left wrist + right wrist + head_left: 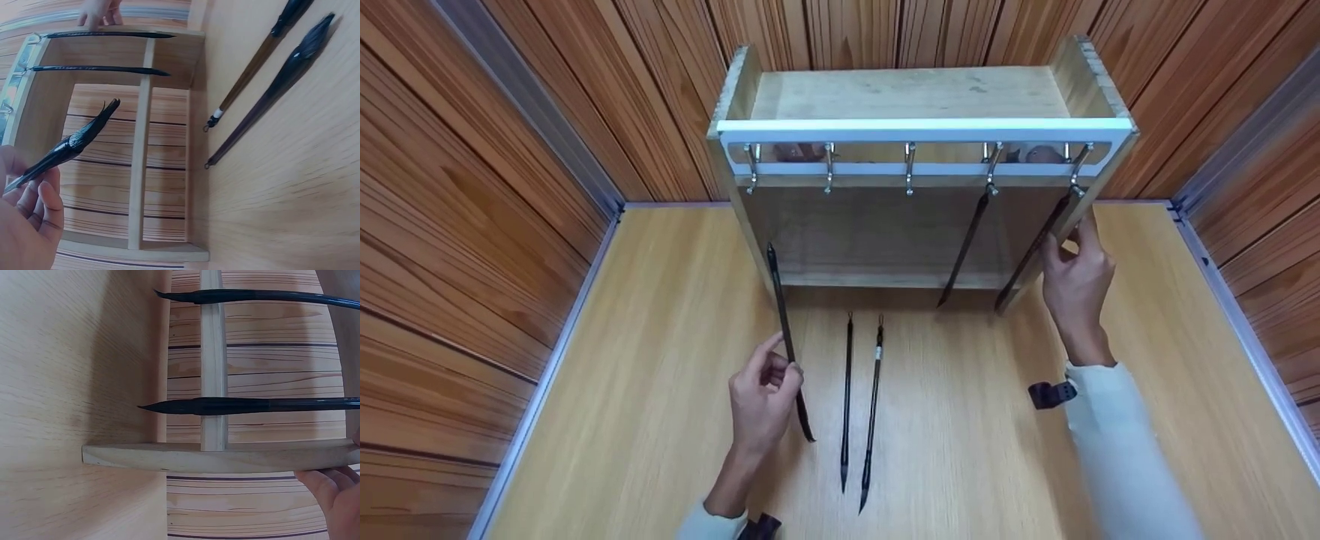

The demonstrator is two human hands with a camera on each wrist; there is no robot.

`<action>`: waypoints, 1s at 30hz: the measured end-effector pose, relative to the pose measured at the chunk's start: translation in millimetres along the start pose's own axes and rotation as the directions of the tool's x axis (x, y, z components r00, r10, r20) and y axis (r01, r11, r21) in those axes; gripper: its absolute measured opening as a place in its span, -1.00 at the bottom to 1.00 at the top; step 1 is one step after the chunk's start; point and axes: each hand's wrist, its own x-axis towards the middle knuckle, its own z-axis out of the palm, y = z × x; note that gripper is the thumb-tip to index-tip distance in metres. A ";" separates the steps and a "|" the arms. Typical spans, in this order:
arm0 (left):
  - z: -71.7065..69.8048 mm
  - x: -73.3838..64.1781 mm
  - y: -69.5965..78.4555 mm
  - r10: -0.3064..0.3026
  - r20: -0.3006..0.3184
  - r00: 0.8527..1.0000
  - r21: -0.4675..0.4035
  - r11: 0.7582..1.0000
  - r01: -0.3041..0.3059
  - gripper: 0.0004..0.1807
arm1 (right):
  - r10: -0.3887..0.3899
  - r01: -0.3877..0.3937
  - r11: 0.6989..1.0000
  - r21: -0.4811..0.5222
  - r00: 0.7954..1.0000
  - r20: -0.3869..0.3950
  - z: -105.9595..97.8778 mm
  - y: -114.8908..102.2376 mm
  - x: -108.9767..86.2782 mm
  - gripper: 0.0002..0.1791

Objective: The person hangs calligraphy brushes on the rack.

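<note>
My left hand (765, 394) pinches a dark calligraphy brush (785, 315) between thumb and fingers, in front of the left side of a wooden rack (907, 94). Its dark bristles (84, 135) point down toward the table, as the left wrist view shows. My right hand (1078, 281) grips the rack's right side board (236, 457), low under the hook bar. Two more brushes (966, 247) hang bristles down from the two rightmost hooks (1080, 171). Between my hands, two brushes (847, 397) lie on the table, loops toward the rack.
A white hook bar (922, 129) with several metal hooks runs along the rack's front top. The rack stands on a light wood table (660, 300) against the plank back wall (855, 34). Plank walls with metal edging close in the left and right sides.
</note>
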 end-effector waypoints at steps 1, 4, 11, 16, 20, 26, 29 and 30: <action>-0.3 1.5 0.5 0.003 -0.001 1.000 -0.001 1.000 -0.003 -0.57 | 0.005 -0.005 1.000 -0.004 1.000 0.000 -0.4 0.2 -0.4 -0.40; -1.5 6.5 2.1 0.009 -0.009 1.000 -0.005 1.000 -0.009 -0.57 | 0.004 -0.004 1.000 -0.016 1.000 -0.002 -0.5 1.4 -1.3 -0.40; -4.1 17.7 5.3 0.057 -0.055 0.997 -0.010 0.998 -0.058 -0.56 | -0.008 0.008 1.000 -0.015 1.000 -0.008 1.3 4.3 -2.7 -0.45; -3.5 21.5 6.4 0.059 -0.057 0.997 -0.027 0.998 -0.061 -0.55 | 0.013 -0.013 1.000 -0.016 1.000 0.006 2.1 4.5 -3.3 -0.46; -3.5 25.8 9.5 0.064 -0.061 0.996 -0.030 0.997 -0.066 -0.56 | 0.017 -0.017 0.999 -0.031 1.000 0.005 3.0 4.1 -2.2 -0.47; -3.1 32.8 11.1 0.038 -0.055 0.998 -0.033 0.999 -0.040 -0.56 | 0.016 -0.017 0.999 -0.036 1.000 -0.002 2.5 3.5 -0.7 -0.47; -3.1 35.7 10.9 0.009 -0.051 0.999 -0.043 0.999 -0.011 -0.56 | 0.017 -0.017 1.000 -0.024 1.000 0.000 2.6 3.1 0.2 -0.51; -3.0 36.6 10.8 0.000 -0.048 0.999 -0.046 0.999 -0.002 -0.56 | 0.017 -0.017 1.000 -0.019 1.000 0.000 2.5 2.9 0.5 -0.52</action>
